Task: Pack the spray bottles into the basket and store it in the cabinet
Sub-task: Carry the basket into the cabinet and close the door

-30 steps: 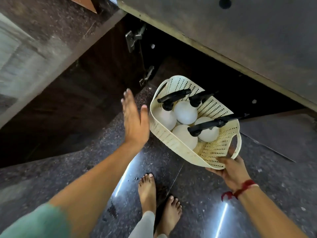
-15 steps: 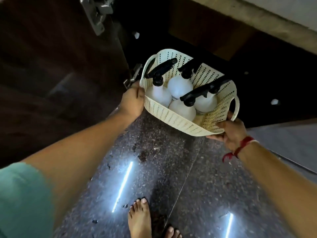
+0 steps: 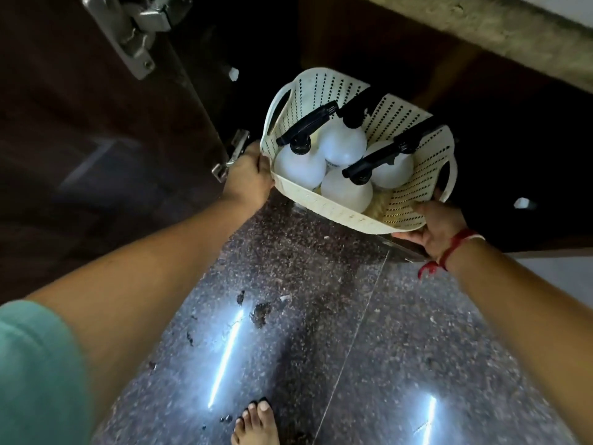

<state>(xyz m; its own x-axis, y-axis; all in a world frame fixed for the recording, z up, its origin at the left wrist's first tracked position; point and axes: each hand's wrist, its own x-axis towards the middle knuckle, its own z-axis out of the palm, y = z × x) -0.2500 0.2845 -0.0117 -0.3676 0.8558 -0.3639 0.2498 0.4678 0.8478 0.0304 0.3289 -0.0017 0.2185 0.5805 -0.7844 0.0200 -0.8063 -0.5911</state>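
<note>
A cream perforated basket point(image 3: 324, 207) holds several white spray bottles point(image 3: 343, 144) with black trigger heads, all upright. The basket sits at the mouth of the dark cabinet point(image 3: 500, 130), under the stone counter edge. My left hand point(image 3: 248, 179) grips the basket's left rim. My right hand point(image 3: 433, 229), with a red thread on the wrist, holds it from beneath at the near right corner by the loop handle.
The open cabinet door point(image 3: 96, 139) stands at the left with metal hinges point(image 3: 136, 30) on its inner edge. The counter slab point(image 3: 513, 30) overhangs above. Polished speckled floor point(image 3: 305, 348) lies below, with my bare foot point(image 3: 255, 425) at the bottom.
My left hand went from open in the air to gripping the basket's left rim. Both hands have carried the basket forward to the cabinet opening.
</note>
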